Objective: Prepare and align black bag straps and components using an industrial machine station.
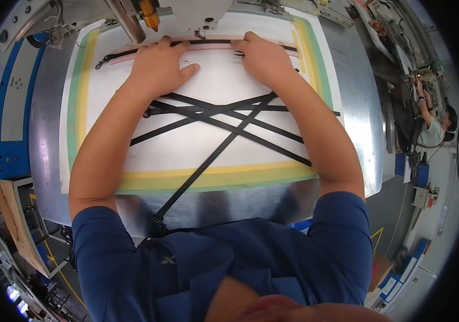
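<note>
My left hand (157, 67) lies flat, fingers spread, on a pink strip (213, 47) with a black zipper (208, 42) running along it, at the far side of a white work board (186, 145). My right hand (264, 56) presses down on the same strip a little to the right. Both hands sit just in front of the sewing machine head (186, 13). Several loose black zippers (224, 121) lie crossed on the board between my forearms; one hangs over the near edge.
The board has yellow and green tape borders (213, 180) and rests on a shiny metal table (358, 123). A blue and grey control panel (9, 107) stands at the left. Another person (433, 126) works at a machine far right.
</note>
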Tool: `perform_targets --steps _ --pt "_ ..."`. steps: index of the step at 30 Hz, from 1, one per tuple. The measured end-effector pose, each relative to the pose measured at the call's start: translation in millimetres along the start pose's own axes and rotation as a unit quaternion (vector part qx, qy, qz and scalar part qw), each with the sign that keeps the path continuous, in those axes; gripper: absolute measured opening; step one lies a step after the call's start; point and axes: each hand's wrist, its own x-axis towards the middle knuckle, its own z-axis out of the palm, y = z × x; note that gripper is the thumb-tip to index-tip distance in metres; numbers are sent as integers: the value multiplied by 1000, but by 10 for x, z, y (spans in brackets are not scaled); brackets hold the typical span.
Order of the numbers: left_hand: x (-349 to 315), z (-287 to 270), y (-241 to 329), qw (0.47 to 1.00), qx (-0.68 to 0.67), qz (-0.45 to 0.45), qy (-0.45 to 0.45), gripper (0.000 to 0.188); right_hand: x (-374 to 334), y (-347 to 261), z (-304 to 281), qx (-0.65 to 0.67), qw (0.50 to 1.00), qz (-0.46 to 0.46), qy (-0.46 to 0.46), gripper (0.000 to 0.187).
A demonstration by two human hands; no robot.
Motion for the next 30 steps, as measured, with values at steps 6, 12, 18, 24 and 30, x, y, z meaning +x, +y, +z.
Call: perform_targets --steps 6,12,18,24,30 --pt "95 -5 137 999 47 -15 -6 60 25 26 10 -4 1000 -28 4 44" --pt "189 55 357 999 -23 25 19 67 39 87 57 -2 999 -47 13 45" --pt "245 106 505 1000 -3 11 16 67 -40 178 -87 -18 999 -22 -22 45" --pt "315 104 542 1000 -10 12 3 66 -153 575 -154 -4 999 25 -40 46" --pt "296 154 709 999 2 20 34 68 -347 946 -221 -14 999 31 -29 43"
